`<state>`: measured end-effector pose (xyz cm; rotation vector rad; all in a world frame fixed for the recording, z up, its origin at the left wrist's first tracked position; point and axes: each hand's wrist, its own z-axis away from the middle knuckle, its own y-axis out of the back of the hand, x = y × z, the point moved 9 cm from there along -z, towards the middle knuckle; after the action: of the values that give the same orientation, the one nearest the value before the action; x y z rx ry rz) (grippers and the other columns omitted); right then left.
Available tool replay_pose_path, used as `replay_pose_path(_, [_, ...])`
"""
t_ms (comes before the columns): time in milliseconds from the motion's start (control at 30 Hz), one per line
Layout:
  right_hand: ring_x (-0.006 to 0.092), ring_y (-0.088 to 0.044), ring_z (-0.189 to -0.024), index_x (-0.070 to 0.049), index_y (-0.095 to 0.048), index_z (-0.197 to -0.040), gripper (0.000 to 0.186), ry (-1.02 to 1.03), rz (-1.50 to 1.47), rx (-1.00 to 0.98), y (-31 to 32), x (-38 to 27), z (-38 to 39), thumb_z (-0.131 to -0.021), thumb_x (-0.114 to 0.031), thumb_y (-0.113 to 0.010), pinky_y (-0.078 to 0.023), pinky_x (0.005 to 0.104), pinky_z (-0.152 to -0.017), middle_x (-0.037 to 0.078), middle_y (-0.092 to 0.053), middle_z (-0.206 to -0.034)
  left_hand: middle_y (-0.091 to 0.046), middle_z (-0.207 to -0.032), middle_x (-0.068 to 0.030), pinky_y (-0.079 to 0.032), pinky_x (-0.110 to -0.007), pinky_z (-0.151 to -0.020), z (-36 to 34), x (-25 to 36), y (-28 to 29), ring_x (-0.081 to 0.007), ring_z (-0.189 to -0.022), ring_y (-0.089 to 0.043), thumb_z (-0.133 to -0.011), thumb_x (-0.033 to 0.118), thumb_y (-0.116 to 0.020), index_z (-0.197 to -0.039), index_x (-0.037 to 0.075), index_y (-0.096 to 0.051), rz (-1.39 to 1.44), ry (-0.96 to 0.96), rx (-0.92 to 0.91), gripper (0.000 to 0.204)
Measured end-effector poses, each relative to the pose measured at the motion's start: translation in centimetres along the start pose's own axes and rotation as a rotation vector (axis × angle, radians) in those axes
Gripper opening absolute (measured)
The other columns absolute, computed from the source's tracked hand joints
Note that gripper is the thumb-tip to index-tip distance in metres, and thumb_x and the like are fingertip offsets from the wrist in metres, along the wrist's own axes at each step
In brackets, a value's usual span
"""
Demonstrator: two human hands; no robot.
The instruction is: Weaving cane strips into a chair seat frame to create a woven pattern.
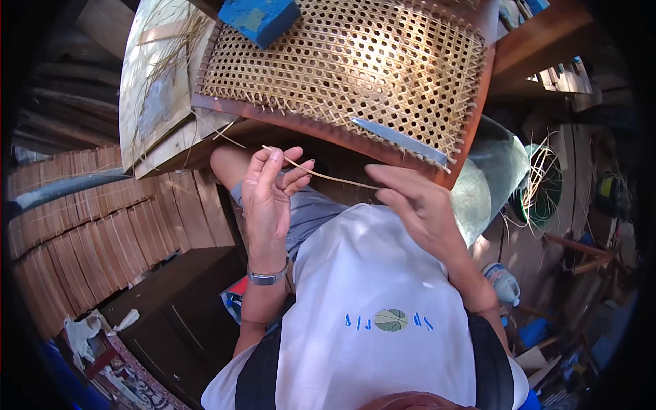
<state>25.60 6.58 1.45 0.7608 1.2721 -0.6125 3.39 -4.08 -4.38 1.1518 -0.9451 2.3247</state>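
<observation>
My left hand (266, 184) pinches one end of a thin cane strand (328, 178) between thumb and fingers. The strand runs in a slight curve across to my right hand (417, 205), whose thumb and fingers close on its other end; those fingers are a little blurred. Just beyond both hands is a woven cane panel (328, 61) in a reddish-brown wooden frame (307, 128), with short strand ends along its near edge. A pointed flat metal blade (400, 140) lies on the panel's near right part. At its far left rests a chipped blue block (256, 20).
Loose cane strands lie on a pale wooden board (154, 102) at the left. More strands spill from a green container (547, 201) at the right, with a plastic bottle (502, 281) nearer me. Stacked reddish-brown slats (89, 253) and a dark box (181, 314) stand left.
</observation>
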Motion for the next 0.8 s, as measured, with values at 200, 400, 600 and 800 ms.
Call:
replay_pose_path(200, [0.0063, -0.061, -0.070, 0.001, -0.076, -0.099, 0.019, -0.475, -0.270, -0.232, -0.2, 5.7, 1.7, -0.087, -0.014, -0.076, -0.048, 0.0217, -0.065, 0.004, -0.070, -0.079, -0.071, -0.108, -0.0174, -0.061, -0.029, -0.071, 0.0, 6.7, 9.0, -0.0261, -0.089, -0.075, -0.100, 0.017, -0.062, -0.108, 0.007, -0.057, -0.088, -0.346, 0.290, 0.014])
replay_pose_path(400, [0.0049, -0.058, -0.064, 0.003, -0.074, -0.093, 0.019, -0.526, -0.143, -0.196, 2.3, 7.3, 2.8, -0.086, -0.015, -0.077, -0.044, 0.0197, -0.058, 0.002, -0.069, -0.075, -0.071, -0.108, -0.0184, -0.060, -0.029, -0.072, 2.6, 8.2, 15.0, -0.0251, -0.091, -0.074, -0.099, 0.017, -0.064, -0.107, 0.006, -0.056, -0.117, -0.407, 0.443, 0.016])
replay_pose_path(600, [0.0051, -0.056, -0.058, 0.004, -0.072, -0.091, 0.016, -0.574, -0.004, -0.064, 4.6, 7.8, 3.8, -0.087, -0.011, -0.075, -0.043, 0.0206, -0.054, 0.002, -0.066, -0.071, -0.071, -0.105, -0.0192, -0.062, -0.029, -0.069, 3.5, 8.3, 14.8, -0.0287, -0.088, -0.075, -0.099, 0.014, -0.063, -0.107, 0.005, -0.055, -0.084, -0.427, 0.478, 0.014])
replay_pose_path(800, [0.0056, -0.058, -0.065, 0.005, -0.072, -0.093, 0.015, -0.553, 0.154, -0.044, 6.7, 6.3, 4.4, -0.089, -0.010, -0.071, -0.045, 0.0210, -0.058, 0.002, -0.066, -0.074, -0.071, -0.106, -0.0199, -0.062, -0.030, -0.070, 3.6, 8.9, 15.8, -0.0286, -0.089, -0.075, -0.100, 0.013, -0.062, -0.107, 0.005, -0.055, -0.074, -0.452, 0.486, 0.013])
